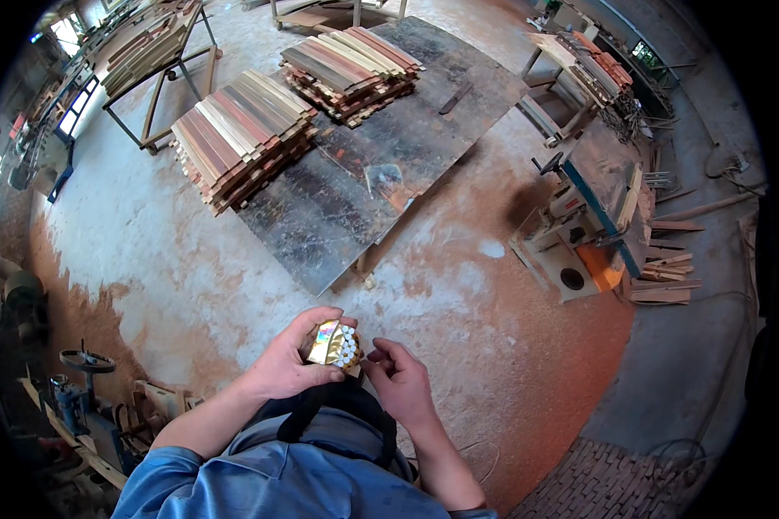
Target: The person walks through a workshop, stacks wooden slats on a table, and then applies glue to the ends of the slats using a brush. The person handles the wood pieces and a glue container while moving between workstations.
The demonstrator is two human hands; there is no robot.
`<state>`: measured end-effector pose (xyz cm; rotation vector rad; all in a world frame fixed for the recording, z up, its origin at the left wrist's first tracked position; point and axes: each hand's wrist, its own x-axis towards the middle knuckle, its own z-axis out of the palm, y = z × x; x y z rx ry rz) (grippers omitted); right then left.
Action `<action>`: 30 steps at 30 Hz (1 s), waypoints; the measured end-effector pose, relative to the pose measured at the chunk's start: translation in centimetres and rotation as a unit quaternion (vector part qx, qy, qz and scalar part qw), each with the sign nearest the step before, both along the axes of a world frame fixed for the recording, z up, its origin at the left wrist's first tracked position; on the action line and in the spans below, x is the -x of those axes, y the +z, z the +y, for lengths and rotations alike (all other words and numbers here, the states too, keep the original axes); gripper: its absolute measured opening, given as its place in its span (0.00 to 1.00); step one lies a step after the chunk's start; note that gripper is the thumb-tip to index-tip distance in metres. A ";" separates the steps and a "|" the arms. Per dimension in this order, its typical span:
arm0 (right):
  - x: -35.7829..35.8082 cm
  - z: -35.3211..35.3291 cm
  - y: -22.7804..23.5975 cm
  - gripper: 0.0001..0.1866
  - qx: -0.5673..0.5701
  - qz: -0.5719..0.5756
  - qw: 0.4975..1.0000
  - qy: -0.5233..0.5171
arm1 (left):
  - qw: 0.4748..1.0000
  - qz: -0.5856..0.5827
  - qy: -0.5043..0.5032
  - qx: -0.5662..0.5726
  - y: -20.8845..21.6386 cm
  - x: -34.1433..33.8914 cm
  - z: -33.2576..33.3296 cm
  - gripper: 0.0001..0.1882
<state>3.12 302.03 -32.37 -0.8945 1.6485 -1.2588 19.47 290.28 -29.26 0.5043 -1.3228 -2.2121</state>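
In front of my body, my left hand (296, 356) is closed around an open cigarette pack (327, 339). The pack has a shiny gold face, and a cluster of round white cigarette ends (349, 349) shows along its right side. My right hand (398, 381) is just to the right of the pack, its fingers curled with the thumb and forefinger close together near the cigarettes. Whether anything small is pinched between those fingertips is hidden.
Ahead, a dark low platform (337, 216) bears two stacks of wooden strips (247, 130). A machine with a handwheel (580, 225) stands at right, wood scraps beside it. Another handwheel machine (86, 389) is at lower left. Reddish sawdust (528, 381) lies on the floor.
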 end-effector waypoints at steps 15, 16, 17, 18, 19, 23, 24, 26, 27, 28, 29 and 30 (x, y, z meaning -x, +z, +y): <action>1.6 -1.8 2.9 0.07 0.125 0.266 0.937 0.187 | 0.946 -0.250 -0.092 0.186 0.6 -1.9 -0.4 0.41; 1.3 -2.0 2.8 0.07 0.130 0.255 0.935 0.209 | 0.945 -0.260 -0.094 0.176 1.1 -2.5 -0.3 0.41; 1.2 -2.1 2.6 0.07 0.132 0.248 0.932 0.228 | 0.945 -0.260 -0.102 0.168 0.5 -3.0 -0.2 0.41; 0.9 -2.4 2.5 0.07 0.133 0.241 0.932 0.235 | 0.946 -0.259 -0.108 0.159 0.1 -3.6 -0.4 0.41; 0.7 -2.6 2.3 0.06 0.132 0.235 0.933 0.238 | 0.942 -0.268 -0.112 0.168 1.0 -3.5 -0.6 0.40; -1.1 -3.4 1.6 0.06 0.091 0.222 0.948 0.211 | 0.917 -0.324 -0.130 0.192 2.0 -4.2 -1.8 0.40; -1.9 -3.9 1.5 0.05 0.072 0.222 0.951 0.203 | 0.906 -0.332 -0.105 0.242 2.1 -4.6 -2.2 0.40; -2.6 -4.7 0.7 0.06 0.068 0.216 0.956 0.187 | 0.876 -0.335 -0.063 0.340 1.7 -4.7 -2.9 0.39; -3.1 -5.4 0.4 0.06 0.064 0.203 0.960 0.183 | 0.883 -0.339 -0.059 0.319 1.9 -5.0 -3.5 0.39; -3.6 -6.0 0.3 0.06 0.057 0.189 0.963 0.181 | 0.887 -0.336 -0.054 0.313 1.6 -5.6 -4.1 0.39; -4.3 -6.8 0.4 0.06 0.054 0.184 0.964 0.184 | 0.890 -0.333 -0.050 0.307 1.3 -6.4 -4.9 0.39; -4.9 -8.1 0.7 0.05 0.059 0.184 0.963 0.188 | 0.894 -0.329 -0.047 0.301 1.1 -7.2 -5.8 0.40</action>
